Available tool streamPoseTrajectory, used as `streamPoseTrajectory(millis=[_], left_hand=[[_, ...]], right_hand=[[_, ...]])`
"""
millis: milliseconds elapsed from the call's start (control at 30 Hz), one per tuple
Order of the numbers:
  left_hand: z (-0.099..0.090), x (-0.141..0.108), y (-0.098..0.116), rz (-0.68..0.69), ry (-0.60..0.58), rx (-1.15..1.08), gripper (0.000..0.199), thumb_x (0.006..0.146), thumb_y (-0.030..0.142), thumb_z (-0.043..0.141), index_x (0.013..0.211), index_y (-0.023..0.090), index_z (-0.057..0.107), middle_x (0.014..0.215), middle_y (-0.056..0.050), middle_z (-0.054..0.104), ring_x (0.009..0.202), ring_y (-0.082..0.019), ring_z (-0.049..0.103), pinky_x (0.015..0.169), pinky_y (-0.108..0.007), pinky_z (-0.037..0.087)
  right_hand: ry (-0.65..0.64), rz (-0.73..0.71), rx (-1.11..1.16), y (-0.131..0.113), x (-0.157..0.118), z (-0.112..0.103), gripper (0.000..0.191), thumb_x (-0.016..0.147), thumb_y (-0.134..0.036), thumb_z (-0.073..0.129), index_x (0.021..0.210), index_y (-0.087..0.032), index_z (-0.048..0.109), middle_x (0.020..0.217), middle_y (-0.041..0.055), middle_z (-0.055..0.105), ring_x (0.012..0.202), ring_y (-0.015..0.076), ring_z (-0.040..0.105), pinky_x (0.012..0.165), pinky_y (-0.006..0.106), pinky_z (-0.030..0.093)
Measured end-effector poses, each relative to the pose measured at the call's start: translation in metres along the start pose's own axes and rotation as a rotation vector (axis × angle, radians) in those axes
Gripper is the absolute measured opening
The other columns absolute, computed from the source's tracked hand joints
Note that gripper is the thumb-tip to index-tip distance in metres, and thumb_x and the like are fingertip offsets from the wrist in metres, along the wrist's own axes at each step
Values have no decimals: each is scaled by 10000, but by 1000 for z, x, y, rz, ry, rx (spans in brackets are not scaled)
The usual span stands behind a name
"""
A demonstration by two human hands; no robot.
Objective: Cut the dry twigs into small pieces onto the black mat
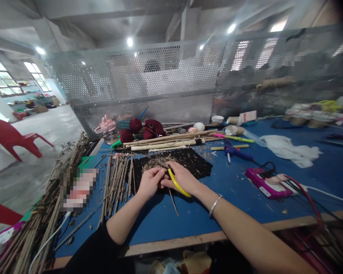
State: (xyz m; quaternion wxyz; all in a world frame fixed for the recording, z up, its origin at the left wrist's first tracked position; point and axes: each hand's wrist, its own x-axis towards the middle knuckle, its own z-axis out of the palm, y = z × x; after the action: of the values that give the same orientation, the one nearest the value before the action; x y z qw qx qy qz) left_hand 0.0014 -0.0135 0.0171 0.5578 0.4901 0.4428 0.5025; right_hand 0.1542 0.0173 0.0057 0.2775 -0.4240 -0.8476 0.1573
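Note:
My left hand [150,183] is closed in a pinch near the middle of the table. A thin dry twig [173,203] slants down toward me from under its fingertips, its upper end hidden by the fingers. Right beside it, my right hand [183,178] is wrapped round scissors with yellow handles [175,183], their blades pointing up and left. Beneath the blades, small cut twig pieces [150,164] lie heaped on a black cloth [198,161]. To the left of my hands, several long dry sticks [116,182] are laid out side by side.
A large bundle of dry stems [50,205] lies along the left edge. Behind are wooden rods [171,140] and dark red yarn balls [135,125]. On the right are a blue glue gun [237,153], a purple power strip [267,184] with cables and white plastic [291,148].

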Motion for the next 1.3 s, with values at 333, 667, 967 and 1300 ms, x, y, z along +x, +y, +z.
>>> streamPoseTrajectory(millis=[333,667,967,1300], left_hand=[[-7,-3,-7,20,25,58,364,699,474,588,721,112,616,562,-3,566,400,-53,437,384,-172,374],[-12,-1,-9,-36,94,-85,397,681,472,597,872,124,596,632,-21,603,463,-73,510,397,-168,413],[-12,-4,-6,18,37,-16,342,744,465,522,838,136,542,530,19,548,360,-58,438,330,-165,374],[-9,-5,-8,-18,107,43,360,693,473,589,816,136,562,539,28,544,409,-63,473,383,-172,424]], right_hand=[[-91,145,-53,-13,0,-5,469,725,-538,558,1074,-228,506,809,38,623,710,177,594,581,232,361],[-113,165,-152,-12,0,-4,457,718,-576,537,1013,-227,517,737,31,629,695,198,603,572,246,357],[-28,54,-90,-16,0,-1,651,660,-581,596,1151,-183,439,1047,104,568,999,229,523,812,331,389],[-9,122,-55,-16,0,1,514,714,-533,571,1091,-197,475,945,70,606,856,204,578,720,292,410]])
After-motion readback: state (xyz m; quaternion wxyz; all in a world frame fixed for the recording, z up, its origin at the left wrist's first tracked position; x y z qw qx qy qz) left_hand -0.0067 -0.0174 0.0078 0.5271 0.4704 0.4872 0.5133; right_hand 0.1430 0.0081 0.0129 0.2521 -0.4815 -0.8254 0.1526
